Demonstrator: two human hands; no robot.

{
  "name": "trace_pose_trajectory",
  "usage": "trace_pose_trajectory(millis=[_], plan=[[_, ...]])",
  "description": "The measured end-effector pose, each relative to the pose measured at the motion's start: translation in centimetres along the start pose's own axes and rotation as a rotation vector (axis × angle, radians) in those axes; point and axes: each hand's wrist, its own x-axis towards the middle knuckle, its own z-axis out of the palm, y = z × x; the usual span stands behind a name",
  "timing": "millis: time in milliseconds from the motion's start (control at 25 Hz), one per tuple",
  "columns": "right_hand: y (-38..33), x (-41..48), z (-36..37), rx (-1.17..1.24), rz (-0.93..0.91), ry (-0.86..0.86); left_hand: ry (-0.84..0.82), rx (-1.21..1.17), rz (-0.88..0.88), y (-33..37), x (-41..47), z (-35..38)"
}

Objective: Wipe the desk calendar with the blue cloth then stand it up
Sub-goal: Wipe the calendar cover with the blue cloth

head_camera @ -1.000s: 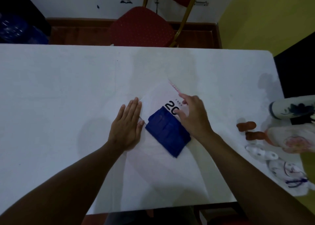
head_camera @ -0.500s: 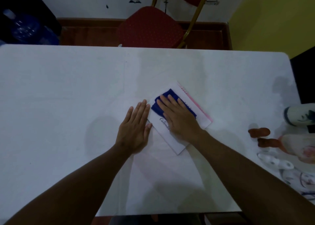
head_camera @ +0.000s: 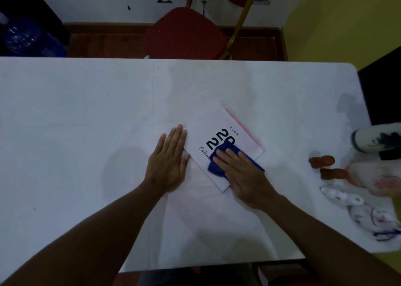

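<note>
- While it lies flat mid-tabletop (head_camera: 86, 112), the white card desk calendar (head_camera: 213, 126) shows bold black numerals and a pink bound edge.
- Its long axis runs diagonally, near-left to far-right.
- Right hand (head_camera: 245, 177) presses flat on the blue cloth (head_camera: 217, 168); left hand (head_camera: 169, 162) rests flat, fingers together, touching the calendar's edge.

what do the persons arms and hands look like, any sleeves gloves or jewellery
Both forearms are bare all the way to the frame edge, so no sleeves show. The left hand and the right hand wear no gloves, and no rings, watch or bracelets can be seen on the fingers or wrists. The picture is dim, so small marks or fine details cannot be made out.
</note>
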Motion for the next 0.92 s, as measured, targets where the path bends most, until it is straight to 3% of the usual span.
trace_pose_trajectory(millis=[200,400,720,920], plan=[[1.5,7.1,-0.9,0.006,0.141,0.063,0.018,0.002,0.002,0.0,0.0,0.0],[0.9,13.4,-0.8,0.014,0.134,0.054,0.009,-0.003,0.000,0.0,0.0,-0.3],[1.6,1.6,0.3,0.023,0.144,0.117,0.018,0.012,0.008,0.0,-0.1,-0.2],[0.1,3.1,0.5,0.037,0.205,0.100,0.014,0.016,0.005,0.1,0.0,-0.2]])
